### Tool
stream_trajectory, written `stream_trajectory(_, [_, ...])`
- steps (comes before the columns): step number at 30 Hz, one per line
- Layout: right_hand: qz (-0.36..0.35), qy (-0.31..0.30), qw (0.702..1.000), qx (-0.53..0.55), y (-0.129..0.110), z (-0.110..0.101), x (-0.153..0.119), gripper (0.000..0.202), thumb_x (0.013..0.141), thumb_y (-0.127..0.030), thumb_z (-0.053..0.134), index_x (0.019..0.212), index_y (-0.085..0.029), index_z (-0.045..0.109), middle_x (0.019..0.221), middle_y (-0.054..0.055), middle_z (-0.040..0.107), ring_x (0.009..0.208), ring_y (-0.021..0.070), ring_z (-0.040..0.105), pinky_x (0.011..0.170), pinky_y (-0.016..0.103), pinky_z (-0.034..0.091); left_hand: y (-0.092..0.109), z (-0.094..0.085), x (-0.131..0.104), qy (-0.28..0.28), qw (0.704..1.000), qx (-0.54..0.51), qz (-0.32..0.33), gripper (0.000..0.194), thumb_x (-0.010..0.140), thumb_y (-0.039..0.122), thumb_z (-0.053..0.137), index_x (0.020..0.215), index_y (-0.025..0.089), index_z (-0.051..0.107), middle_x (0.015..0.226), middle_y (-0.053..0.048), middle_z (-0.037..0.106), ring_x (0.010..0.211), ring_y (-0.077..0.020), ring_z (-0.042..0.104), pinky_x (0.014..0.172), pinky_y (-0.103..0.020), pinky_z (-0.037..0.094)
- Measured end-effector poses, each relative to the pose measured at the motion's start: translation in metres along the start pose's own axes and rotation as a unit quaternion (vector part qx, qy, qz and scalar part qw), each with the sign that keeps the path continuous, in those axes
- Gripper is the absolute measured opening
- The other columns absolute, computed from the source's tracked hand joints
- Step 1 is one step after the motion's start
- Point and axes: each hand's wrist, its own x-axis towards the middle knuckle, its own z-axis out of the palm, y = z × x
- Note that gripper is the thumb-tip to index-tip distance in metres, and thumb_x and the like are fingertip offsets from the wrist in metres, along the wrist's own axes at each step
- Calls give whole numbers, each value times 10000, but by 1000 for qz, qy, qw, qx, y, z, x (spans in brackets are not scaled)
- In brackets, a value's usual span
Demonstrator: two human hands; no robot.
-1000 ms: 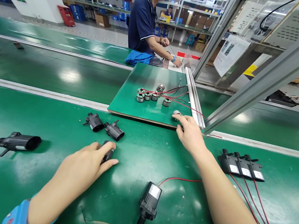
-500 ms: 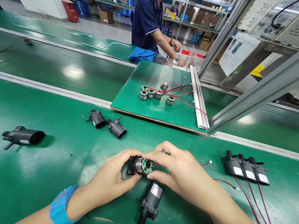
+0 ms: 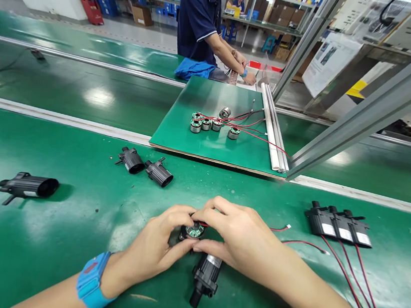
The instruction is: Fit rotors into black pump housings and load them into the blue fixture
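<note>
In the head view, my left hand (image 3: 161, 241), with a blue band at its wrist, wraps fingers and thumb around a dark pump housing that they mostly hide. A round motor (image 3: 194, 231) with a green circuit board on its end sits in the housing's mouth. My right hand (image 3: 231, 228) grips around the motor's end, thumb below and fingers above. Red wire runs from there under my right hand to a small white plug (image 3: 288, 227). Just below my hands lies a black pump (image 3: 205, 278), its nozzle pointing toward me.
Two black housings (image 3: 145, 168) and another housing (image 3: 29, 185) lie to the left. Three wired pumps (image 3: 340, 226) stand at right. Several motors (image 3: 215, 124) rest on a raised green board (image 3: 177, 140). A metal post (image 3: 363, 104) slants at right. A co-worker (image 3: 200, 22) works across the line.
The motor has gone deeper into the housing, and its circuit board now faces more upward. My right fingers have shifted left, up against my left hand.
</note>
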Motion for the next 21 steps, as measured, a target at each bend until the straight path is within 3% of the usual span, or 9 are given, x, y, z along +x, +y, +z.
stream_trajectory(4, [3,3,999,-43,-3,1,-1,350,910,-440,674,1216,-278,627,1044,4,605,793,152,606,648,278,444,4,-6,4,-34,994,90,60,340,943,99,558,1220,294,529,1340,-75,497,1178,-195,590,942,-290,529])
stream_trajectory(8, [11,-22,998,-51,2,-4,3,285,980,-439,569,1186,-269,668,917,5,583,724,135,569,615,259,398,6,-6,8,-65,987,143,30,259,970,142,521,1181,278,582,1300,-71,519,1065,-174,636,885,-276,548])
stream_trajectory(11, [14,-33,999,11,10,-4,7,234,1010,-370,530,1138,-281,705,894,-2,593,736,112,576,660,233,405,2,0,8,-32,994,105,17,308,962,181,576,1246,282,514,1277,-62,573,1097,-173,638,922,-281,542])
stream_trajectory(14, [40,-5,998,38,14,3,12,184,956,-356,630,1081,-288,747,851,-6,633,753,117,597,660,227,392,-2,5,5,7,998,55,4,424,928,223,650,1273,265,408,1267,-67,622,1134,-184,645,937,-292,540])
stream_trajectory(16, [73,12,997,28,17,7,14,163,929,-386,663,1005,-293,773,811,-8,655,729,125,602,639,238,372,-1,6,5,5,998,45,-35,445,922,266,663,1265,266,379,1244,-62,641,1119,-190,659,915,-298,547])
stream_trajectory(18, [90,-1,996,10,19,9,15,177,947,-383,632,933,-287,781,785,-7,668,698,130,597,619,250,354,4,5,7,-39,995,22,-91,413,935,318,645,1250,269,381,1178,-39,666,1074,-183,675,875,-290,554])
stream_trajectory(21, [51,-80,995,-5,28,9,12,241,963,-309,587,810,-238,760,772,6,688,725,147,612,651,261,377,10,1,14,-147,981,12,-124,241,979,383,562,1169,268,469,1083,-11,688,1011,-188,671,840,-308,546])
